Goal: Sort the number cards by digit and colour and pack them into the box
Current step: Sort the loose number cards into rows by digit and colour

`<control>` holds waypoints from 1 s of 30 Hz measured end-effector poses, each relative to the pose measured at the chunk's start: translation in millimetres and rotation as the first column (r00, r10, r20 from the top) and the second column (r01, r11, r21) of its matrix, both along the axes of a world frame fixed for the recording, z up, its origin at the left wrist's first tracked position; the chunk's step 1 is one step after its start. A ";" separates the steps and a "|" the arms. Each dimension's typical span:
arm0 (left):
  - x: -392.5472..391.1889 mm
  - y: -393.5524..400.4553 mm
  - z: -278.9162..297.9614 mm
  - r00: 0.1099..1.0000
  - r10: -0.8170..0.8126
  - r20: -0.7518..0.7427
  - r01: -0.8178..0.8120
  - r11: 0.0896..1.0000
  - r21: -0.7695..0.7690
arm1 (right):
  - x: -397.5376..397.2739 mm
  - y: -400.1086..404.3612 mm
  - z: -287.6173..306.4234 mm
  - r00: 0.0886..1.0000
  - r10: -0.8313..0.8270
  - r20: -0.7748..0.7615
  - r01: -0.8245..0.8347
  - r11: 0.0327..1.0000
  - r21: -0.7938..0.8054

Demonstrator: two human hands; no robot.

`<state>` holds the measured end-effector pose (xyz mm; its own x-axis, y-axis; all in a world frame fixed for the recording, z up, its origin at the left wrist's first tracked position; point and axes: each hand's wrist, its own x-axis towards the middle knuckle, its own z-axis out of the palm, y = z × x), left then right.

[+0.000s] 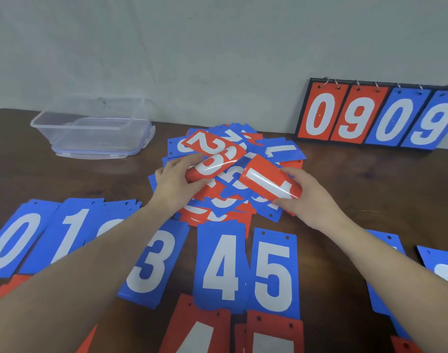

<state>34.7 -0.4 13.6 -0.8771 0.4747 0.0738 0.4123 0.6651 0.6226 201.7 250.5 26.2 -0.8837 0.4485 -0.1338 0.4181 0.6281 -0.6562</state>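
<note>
Hands meet over a loose pile of number cards (pixel 228 184) at the centre of the frame, on a dark wooden table (pixel 370 189). We see two bare forearms reaching in from the bottom edge. Our left hand (pixel 175 182) curls its fingers and thumb around red cards (pixel 212 156) showing a white 2 and a 6, bending them into a shallow arch above the pile. Our right hand (pixel 303 197) grips a red 1 card (pixel 268 183), which also bows upward and catches a shine.

In the upper left stands a clear plastic box (pixel 90 123) with nothing visible inside; it rests on what looks like its blue-clipped lid (pixel 138 149), well apart from the pile.

In the upper right, a flip scoreboard (pixel 378 115) leans against the pale wall (pixel 192 47), its ringed cards reading red 0 and 9, then blue 0 and 9.

Across the lower half runs a row of sorted blue cards: a blue 0 (pixel 16 238), a blue 1 stack (pixel 75 230), a card mostly hidden behind our left forearm, then a blue 3 (pixel 154 261), a blue 4 (pixel 221 266) and a blue 5 (pixel 274 271). Further blue cards (pixel 442 263) sit at the right edge, their digits hidden or cut off. Below this row, along the bottom edge, red cards begin a second row, among them a red 4 (pixel 197 329) and a second red card (pixel 274 335) under the blue 5, its digit cut off.
</note>
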 end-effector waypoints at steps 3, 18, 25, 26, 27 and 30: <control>9.2 -2.4 11.1 0.993 -0.039 0.111 0.014 0.976 0.217 | 11.6 2.2 4.8 0.998 -0.060 -0.021 0.056 0.987 -0.148; 86.5 -21.9 57.5 0.930 -0.140 0.341 -0.079 0.829 0.554 | 67.1 -3.3 36.3 0.942 -0.283 -0.181 0.125 0.797 -0.591; 121.5 -34.0 59.9 0.902 -0.131 0.411 -0.136 0.817 0.560 | 91.2 -3.3 45.6 0.973 -0.174 -0.153 0.037 0.769 -0.638; 126.4 -35.3 60.2 0.904 -0.115 0.412 -0.150 0.817 0.556 | 94.8 -0.8 46.1 0.976 -0.155 -0.156 0.020 0.770 -0.638; 130.7 -37.2 59.8 0.902 -0.094 0.421 -0.179 0.806 0.564 | 98.3 1.8 46.2 0.978 -0.138 -0.158 0.006 0.772 -0.636; 147.1 -41.0 60.6 0.893 -0.020 0.450 -0.281 0.757 0.590 | 108.1 8.8 45.5 0.979 -0.117 -0.167 -0.022 0.756 -0.654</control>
